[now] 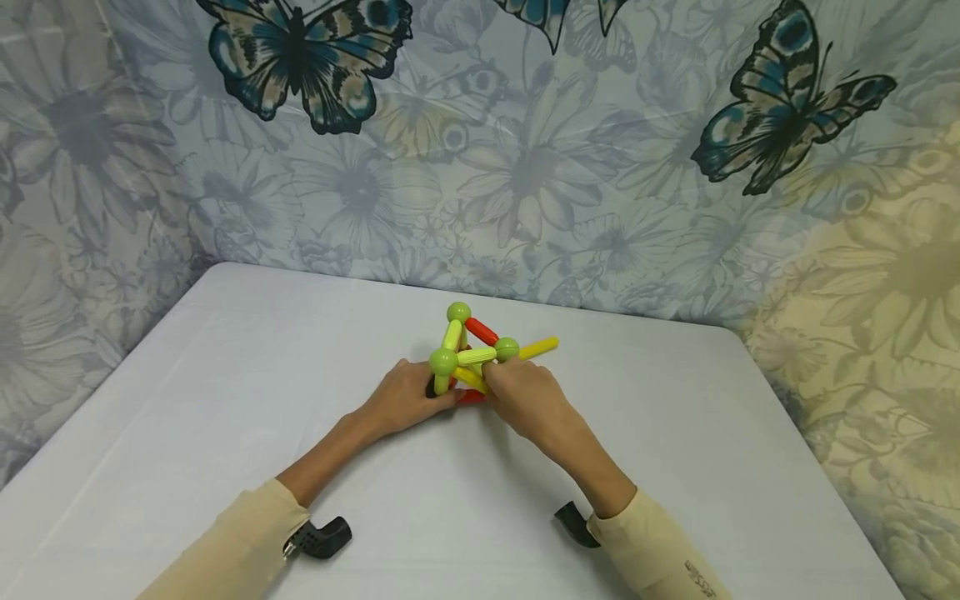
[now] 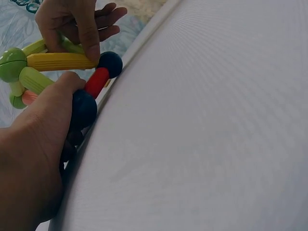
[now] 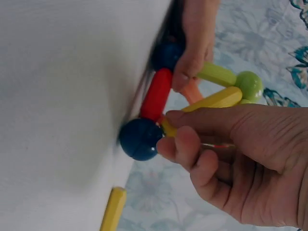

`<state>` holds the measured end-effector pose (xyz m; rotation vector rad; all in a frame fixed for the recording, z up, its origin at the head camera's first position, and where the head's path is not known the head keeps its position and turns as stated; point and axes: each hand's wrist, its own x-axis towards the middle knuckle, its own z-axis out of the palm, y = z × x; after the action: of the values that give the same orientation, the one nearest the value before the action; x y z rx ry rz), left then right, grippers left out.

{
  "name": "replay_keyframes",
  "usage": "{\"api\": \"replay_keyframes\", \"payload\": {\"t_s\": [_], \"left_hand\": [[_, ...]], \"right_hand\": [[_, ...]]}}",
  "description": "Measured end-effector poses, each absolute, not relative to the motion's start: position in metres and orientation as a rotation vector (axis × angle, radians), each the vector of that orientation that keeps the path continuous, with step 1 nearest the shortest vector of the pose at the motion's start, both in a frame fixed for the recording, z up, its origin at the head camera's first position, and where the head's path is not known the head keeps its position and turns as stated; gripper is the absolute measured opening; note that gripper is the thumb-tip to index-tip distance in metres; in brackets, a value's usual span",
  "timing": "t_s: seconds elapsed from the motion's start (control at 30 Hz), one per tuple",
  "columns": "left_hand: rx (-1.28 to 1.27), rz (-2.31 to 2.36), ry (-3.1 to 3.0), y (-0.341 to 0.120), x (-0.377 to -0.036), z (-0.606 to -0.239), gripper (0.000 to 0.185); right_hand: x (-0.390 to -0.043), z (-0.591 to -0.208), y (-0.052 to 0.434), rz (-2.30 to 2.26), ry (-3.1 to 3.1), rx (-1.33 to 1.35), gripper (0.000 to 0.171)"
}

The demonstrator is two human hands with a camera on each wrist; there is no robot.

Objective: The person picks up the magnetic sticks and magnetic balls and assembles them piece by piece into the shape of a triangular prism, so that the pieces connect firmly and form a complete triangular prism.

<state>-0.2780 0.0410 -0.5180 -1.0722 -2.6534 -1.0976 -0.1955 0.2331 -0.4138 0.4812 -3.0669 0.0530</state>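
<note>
A: Nearest the camera, on the table (image 1: 225, 433): two sleeves (image 1: 232, 542), forearms converging toward table centre.

B: Left hand (image 1: 405, 398)?

A: Curled around the near-left corner of the frame (image 1: 468, 354); thumb pressed on a dark blue ball (image 2: 83, 109), fingers against a green rod (image 2: 34, 79). Holding, not wide.

B: Right hand (image 1: 525, 400)?

A: Pinching the yellow rod (image 3: 211, 102) close to the second dark blue ball (image 3: 139, 138); fingers curled tight around it.

B: Between the two blue balls?

A: Red rod (image 3: 156, 94), lying along the tabletop, touching both.

B: Position of the frame?

A: Mid-table, resting on its base, between both hands. Rods rising to three green balls (image 1: 443, 361); topmost at the far side, joined by an orange-red rod (image 1: 482, 331).

B: Beyond that?

A: Loose yellow rod (image 1: 538, 347) sticking out to the far right, just beside the frame; contact unclear. Behind the table, butterfly cloth (image 1: 525, 150).
</note>
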Motion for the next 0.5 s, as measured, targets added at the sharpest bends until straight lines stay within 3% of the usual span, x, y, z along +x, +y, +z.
{"api": "replay_keyframes", "payload": {"t_s": [0.5], "left_hand": [[-1.079, -1.113, -2.661, 0.0382, -0.2781, -0.5160, 0.021]], "right_hand": [[-0.1993, -0.4192, 0.2324, 0.048, -3.116, 0.391, 0.019]]}}
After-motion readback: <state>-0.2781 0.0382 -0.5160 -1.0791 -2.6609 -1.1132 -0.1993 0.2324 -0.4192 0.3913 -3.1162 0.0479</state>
